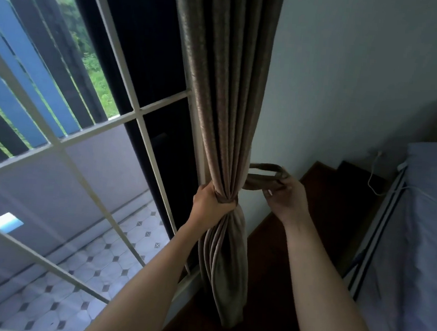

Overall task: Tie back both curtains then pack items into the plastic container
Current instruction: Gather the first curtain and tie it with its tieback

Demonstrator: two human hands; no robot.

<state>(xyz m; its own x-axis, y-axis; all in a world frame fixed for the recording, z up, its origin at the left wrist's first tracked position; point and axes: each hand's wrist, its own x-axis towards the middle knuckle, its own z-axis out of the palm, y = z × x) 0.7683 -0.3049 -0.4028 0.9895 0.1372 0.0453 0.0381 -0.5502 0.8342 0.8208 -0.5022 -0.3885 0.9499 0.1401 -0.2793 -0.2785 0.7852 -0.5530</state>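
A brown pleated curtain (226,92) hangs at the window's right side, gathered into a bunch at waist height. My left hand (212,203) grips that bunch, fingers curled round the folds. Just to the right, my right hand (284,197) pinches a matching brown fabric tieback loop (263,173), which reaches from behind the curtain toward the wall. The curtain's lower part (224,276) hangs twisted below my left hand. The plastic container is out of view.
A window with white bars (137,110) fills the left, with a tiled balcony floor (103,258) beyond. A pale wall (351,84) stands behind the curtain. A bed with blue sheets (422,236) lies at right, across the dark wooden floor (268,283). A white cable (372,173) hangs by the bed.
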